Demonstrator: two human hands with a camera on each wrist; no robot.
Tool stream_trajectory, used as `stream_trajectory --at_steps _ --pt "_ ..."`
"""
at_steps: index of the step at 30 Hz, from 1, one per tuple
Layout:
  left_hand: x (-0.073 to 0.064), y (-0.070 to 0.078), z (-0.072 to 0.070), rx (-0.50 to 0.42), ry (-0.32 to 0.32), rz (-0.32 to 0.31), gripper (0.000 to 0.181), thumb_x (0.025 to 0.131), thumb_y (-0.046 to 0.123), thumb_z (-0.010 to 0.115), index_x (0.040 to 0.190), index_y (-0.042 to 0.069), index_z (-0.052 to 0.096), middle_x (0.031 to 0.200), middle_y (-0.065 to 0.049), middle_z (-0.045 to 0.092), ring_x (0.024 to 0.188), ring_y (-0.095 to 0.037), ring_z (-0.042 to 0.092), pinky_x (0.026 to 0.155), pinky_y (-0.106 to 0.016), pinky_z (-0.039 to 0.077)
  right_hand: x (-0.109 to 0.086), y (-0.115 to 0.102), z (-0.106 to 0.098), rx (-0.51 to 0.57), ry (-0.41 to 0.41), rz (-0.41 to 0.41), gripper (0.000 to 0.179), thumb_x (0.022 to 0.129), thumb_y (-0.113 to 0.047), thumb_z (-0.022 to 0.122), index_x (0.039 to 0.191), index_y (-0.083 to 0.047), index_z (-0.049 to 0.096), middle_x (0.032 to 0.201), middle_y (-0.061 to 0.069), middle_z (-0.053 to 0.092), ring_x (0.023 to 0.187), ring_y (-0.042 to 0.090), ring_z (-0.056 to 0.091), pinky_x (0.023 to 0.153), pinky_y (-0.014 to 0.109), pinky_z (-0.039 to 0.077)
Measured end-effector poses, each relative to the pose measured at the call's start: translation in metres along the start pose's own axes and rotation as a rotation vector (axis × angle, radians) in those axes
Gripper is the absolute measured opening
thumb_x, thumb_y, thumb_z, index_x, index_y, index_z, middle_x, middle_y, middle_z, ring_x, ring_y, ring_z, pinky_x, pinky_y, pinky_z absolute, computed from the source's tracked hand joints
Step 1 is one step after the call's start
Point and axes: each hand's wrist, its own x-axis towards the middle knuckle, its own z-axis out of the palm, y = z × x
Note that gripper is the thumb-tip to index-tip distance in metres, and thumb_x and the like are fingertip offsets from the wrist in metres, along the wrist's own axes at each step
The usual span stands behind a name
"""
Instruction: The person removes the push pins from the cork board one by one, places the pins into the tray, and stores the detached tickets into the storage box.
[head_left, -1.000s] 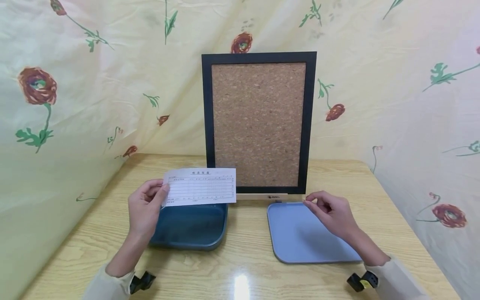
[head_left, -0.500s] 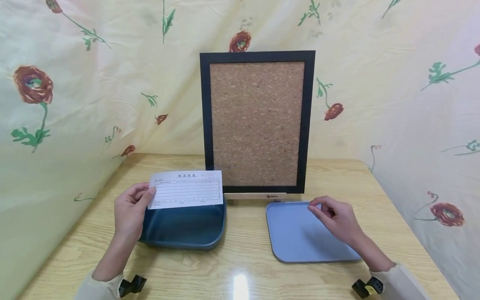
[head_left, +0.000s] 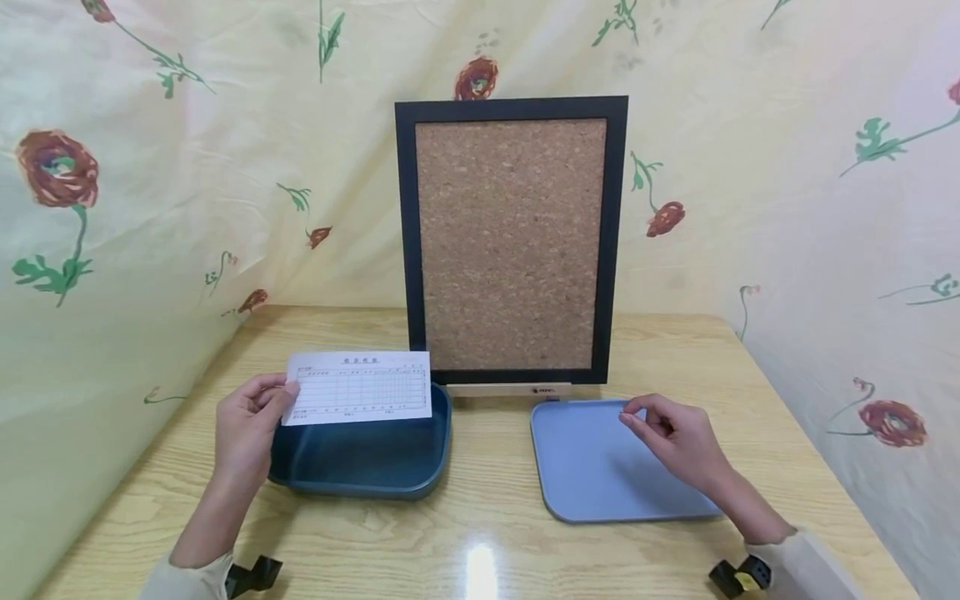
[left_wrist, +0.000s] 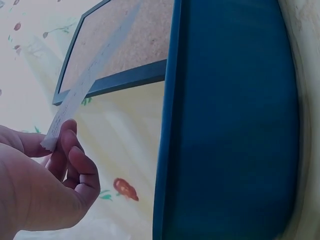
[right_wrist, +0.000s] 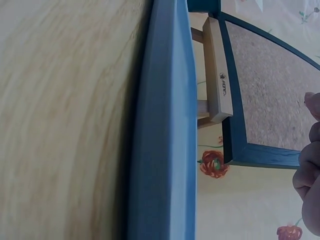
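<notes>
My left hand (head_left: pixel 249 421) pinches a white printed receipt slip (head_left: pixel 360 387) by its left end, between thumb and fingers. The slip stands upright above the dark blue bin (head_left: pixel 352 487), partly covering its far rim. In the left wrist view the slip (left_wrist: pixel 80 92) appears nearly edge-on. Over the light blue tray (head_left: pixel 592 475) hovers my right hand (head_left: pixel 678 437), its fingers curled and the tips of thumb and forefinger together. No thing shows between those tips; a very small one could be hidden. Behind both hands stands a black-framed cork board (head_left: pixel 513 242), its surface bare.
The cork board rests on the light wooden ledge (head_left: pixel 510 390) of a small easel. All of it stands on a wood-grain table (head_left: pixel 375 542). A flower-printed cloth (head_left: pixel 330 167) hangs at the back and along both sides.
My left hand has moved left and slightly down with the receipt slip, uncovering more of the cork board's lower left corner. My right hand has shifted slightly right and down.
</notes>
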Motion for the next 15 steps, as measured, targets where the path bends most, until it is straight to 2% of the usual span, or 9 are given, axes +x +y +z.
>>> stream_trajectory --at_steps 8,12,15 --pt "0.001 -0.006 -0.005 0.069 -0.027 -0.045 0.014 0.095 0.01 0.065 0.089 0.022 0.069 0.07 0.016 0.069 0.07 0.001 0.063 0.069 -0.011 0.051 -0.005 0.005 -0.001 -0.011 -0.012 0.024 0.032 0.07 0.011 0.08 0.089 -0.013 0.071 0.056 -0.013 0.037 0.051 -0.008 0.03 0.046 0.012 0.026" --pt "0.003 -0.009 -0.005 0.122 -0.041 -0.048 0.006 0.097 0.012 0.064 0.097 0.017 0.069 0.071 0.018 0.068 0.072 0.001 0.063 0.071 -0.011 0.05 -0.007 0.007 0.0 -0.014 -0.013 0.03 0.032 0.07 0.012 0.08 0.088 -0.013 0.071 0.056 -0.013 0.037 0.051 -0.007 0.03 0.046 0.012 0.026" --pt "0.004 -0.011 -0.005 0.148 -0.045 -0.052 0.007 0.097 0.014 0.064 0.103 0.012 0.068 0.072 0.019 0.068 0.073 0.001 0.063 0.072 -0.011 0.051 -0.008 0.007 0.0 -0.021 -0.015 0.038 0.031 0.07 0.012 0.08 0.088 -0.012 0.071 0.056 -0.013 0.037 0.051 -0.007 0.03 0.045 0.012 0.027"
